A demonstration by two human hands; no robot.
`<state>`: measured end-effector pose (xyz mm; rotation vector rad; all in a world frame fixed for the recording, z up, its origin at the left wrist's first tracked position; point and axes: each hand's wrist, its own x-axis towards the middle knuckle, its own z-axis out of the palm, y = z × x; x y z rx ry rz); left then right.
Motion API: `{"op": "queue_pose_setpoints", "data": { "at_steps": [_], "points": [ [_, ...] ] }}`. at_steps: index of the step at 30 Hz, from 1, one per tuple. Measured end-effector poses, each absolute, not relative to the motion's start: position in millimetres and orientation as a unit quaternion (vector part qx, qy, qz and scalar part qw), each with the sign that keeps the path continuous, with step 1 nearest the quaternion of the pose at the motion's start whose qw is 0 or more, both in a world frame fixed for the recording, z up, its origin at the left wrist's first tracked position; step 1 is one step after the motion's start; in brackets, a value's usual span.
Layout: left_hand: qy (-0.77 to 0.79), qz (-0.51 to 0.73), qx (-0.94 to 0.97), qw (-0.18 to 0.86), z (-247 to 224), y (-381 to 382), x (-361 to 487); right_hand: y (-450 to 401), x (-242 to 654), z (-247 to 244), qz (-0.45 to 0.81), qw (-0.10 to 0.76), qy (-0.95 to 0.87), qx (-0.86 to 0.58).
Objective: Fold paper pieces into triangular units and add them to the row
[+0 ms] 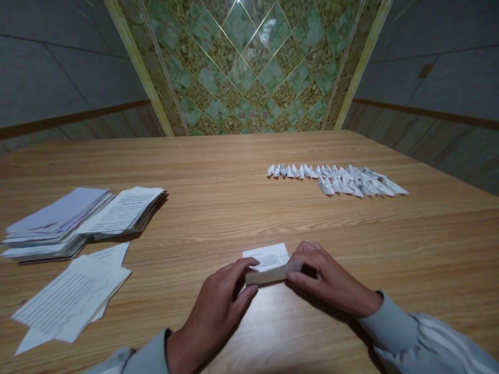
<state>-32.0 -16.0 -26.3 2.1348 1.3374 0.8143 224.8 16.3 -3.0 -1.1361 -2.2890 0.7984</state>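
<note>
A sheet of paper point(268, 257) with print on it lies at the front middle of the table, its near edge turned up into a strip that looks grey-brown in shadow. My left hand point(228, 298) pinches the strip's left end between thumb and fingers. At the right end, my right hand point(322, 275) grips the same strip, thumb in front and fingers curled behind. The far part of the sheet shows white beyond the strip. Part of the paper is hidden behind my fingers.
Stacked papers point(58, 218) and an adjoining printed pile point(127, 210) sit at the left. Nearer me are several loose printed sheets point(74, 296), overlapping. Rows of small folded paper boats point(351, 181) stand at the far right of the wooden table point(202, 197). A tiled wall point(241, 67) rises behind.
</note>
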Motion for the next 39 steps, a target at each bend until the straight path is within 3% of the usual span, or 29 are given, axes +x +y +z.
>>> {"op": "queue_pose_setpoints", "data": {
  "at_steps": [7, 17, 39],
  "points": [
    [0.441, 0.326, 0.821, 0.161, -28.6, -22.5, -30.0, 20.3, 209.1, -14.7, 0.284, 0.264, -0.765, -0.514],
    [0.404, 0.164, 0.899, 0.043, -23.9, -25.1, -25.2, 17.1, 202.6, -31.2, 0.154, 0.270, -0.793, -0.524],
    [0.425, 0.093, 0.900, 0.013, -21.2, -24.5, -19.6, 25.6, 197.6, -28.0, 0.034, 0.215, -0.809, -0.546]
  ]
}}
